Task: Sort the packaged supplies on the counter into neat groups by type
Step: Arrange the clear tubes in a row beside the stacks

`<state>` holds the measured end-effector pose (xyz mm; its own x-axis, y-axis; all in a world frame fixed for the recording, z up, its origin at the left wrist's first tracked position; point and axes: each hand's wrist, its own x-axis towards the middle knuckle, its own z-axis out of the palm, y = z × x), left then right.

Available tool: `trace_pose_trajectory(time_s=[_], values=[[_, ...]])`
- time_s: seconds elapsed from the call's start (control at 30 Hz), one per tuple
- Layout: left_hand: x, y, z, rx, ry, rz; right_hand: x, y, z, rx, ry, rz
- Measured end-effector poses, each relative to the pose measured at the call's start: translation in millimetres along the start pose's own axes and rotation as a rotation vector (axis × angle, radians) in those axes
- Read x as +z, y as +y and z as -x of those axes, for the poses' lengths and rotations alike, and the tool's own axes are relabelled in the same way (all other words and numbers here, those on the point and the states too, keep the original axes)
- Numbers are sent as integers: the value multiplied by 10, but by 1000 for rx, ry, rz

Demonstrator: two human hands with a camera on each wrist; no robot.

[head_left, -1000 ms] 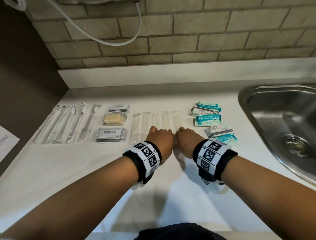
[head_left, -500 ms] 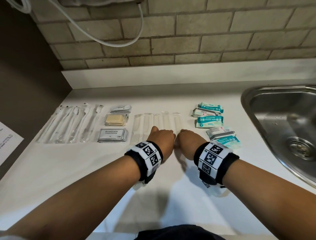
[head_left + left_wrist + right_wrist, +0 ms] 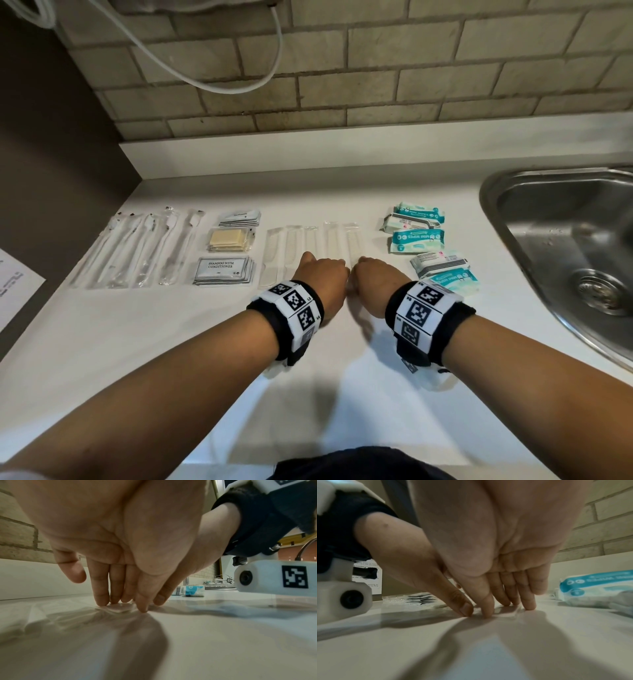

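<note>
Wrapped combs (image 3: 310, 241) lie side by side in a row at the middle of the white counter (image 3: 171, 342). My left hand (image 3: 322, 275) and right hand (image 3: 375, 279) sit next to each other at the near ends of the combs. In the left wrist view, the left hand (image 3: 120, 599) has straight fingers whose tips press down on clear wrapper (image 3: 120, 608). In the right wrist view, the right hand (image 3: 501, 601) does the same on clear wrapper (image 3: 508, 612). Wrapped toothbrushes (image 3: 137, 250) lie at the left, sachet stacks (image 3: 224, 270) beside them, and wipe packs (image 3: 416, 228) at the right.
A steel sink (image 3: 565, 240) takes up the counter's right end, close to the nearest wipe packs (image 3: 445, 272). A printed paper (image 3: 13, 291) hangs at the far left. A brick wall and a white ledge (image 3: 342, 147) close the back, and a cable (image 3: 222, 85) hangs above.
Both hands stay at the near ends of the combs with hardly any movement. Only the head view has shifted slightly.
</note>
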<state>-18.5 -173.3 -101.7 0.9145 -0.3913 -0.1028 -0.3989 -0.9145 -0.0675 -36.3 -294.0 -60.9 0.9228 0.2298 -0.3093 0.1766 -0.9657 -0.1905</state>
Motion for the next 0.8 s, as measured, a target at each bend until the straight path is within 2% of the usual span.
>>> trace_pose_trajectory(time_s=[0.47, 0.67, 0.8], values=[[-137, 45, 71, 7, -37, 27, 42, 33, -29, -7, 4, -5], [-290, 31, 94, 30, -54, 68, 35, 120, -26, -62, 22, -22], [-456, 13, 16, -25, -61, 162, -50, 236, 36, -114, 66, -85]])
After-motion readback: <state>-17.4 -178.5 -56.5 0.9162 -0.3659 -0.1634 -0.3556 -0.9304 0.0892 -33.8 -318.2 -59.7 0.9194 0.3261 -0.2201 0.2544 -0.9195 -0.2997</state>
